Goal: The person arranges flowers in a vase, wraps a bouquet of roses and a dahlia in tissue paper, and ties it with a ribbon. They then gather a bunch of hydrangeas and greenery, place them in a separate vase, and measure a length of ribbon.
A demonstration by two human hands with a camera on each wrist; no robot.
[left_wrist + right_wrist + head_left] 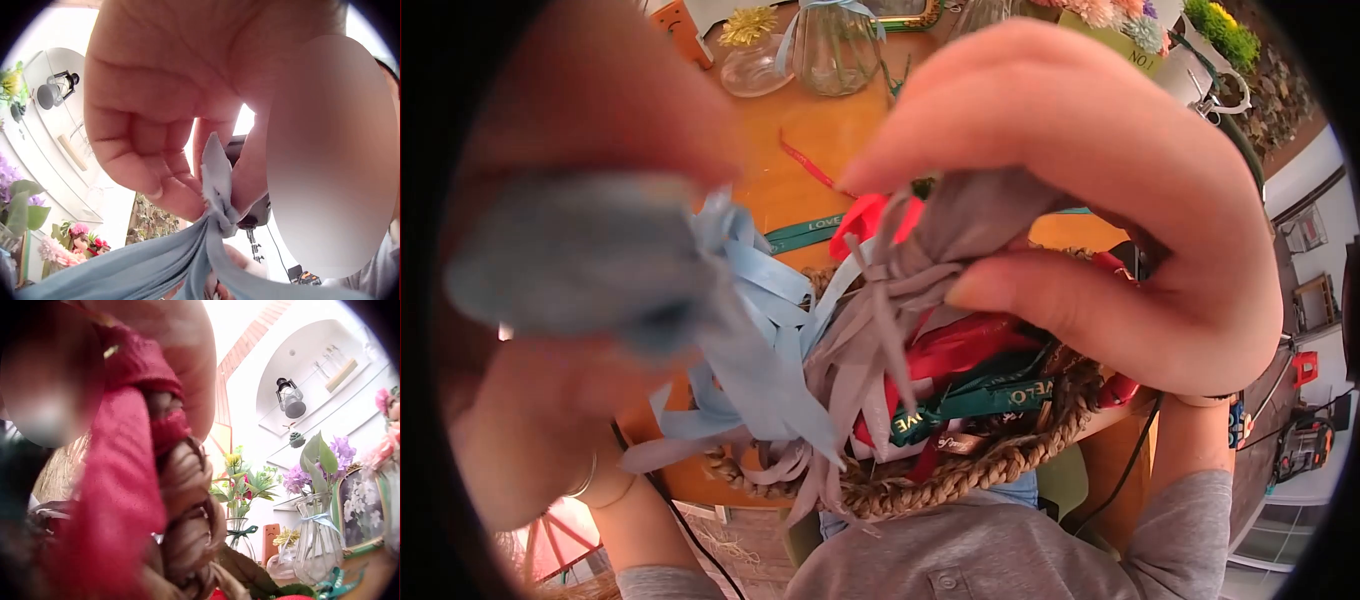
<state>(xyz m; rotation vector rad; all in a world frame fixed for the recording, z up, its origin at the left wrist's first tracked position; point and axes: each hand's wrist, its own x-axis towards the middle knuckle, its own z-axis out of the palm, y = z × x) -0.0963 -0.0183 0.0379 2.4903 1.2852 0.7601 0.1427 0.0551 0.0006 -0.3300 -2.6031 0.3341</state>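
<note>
Blue ribbon: up over the left side of the basket, with its loose tails hanging down. The blue ribbon [755, 370] is bunched tight at the top, and a pointy end sticks up.
Left hand: the left hand [169, 100] pinches the blue ribbon between thumb and fingers. It is blurry in the head view.
Grey ribbon: the grey ribbon [990, 215] is above the basket too. It is tied around its middle, and its thin tails fall down beside the blue ones.
Right hand: the right hand [1190, 200] holds the grey bunch, with fingers bent over the top and the thumb below.
Basket: the basket [970, 480] has a thick brown braid for a rim. It sits under both hands, just in front of a grey shirt [960, 550].
Basket stuff: a shiny red ribbon [960, 350] and a dark green ribbon [990, 400] with white letters.
Bench: the orange bench [750, 130] has a thin red strip [805, 165] and a green "LOVE" ribbon [805, 232] on it.
Far side: a glass vase [835, 55] with a blue bow, next to a round glass bowl [755, 70].
Wall: a lantern [290, 403] on a shelf.
</note>
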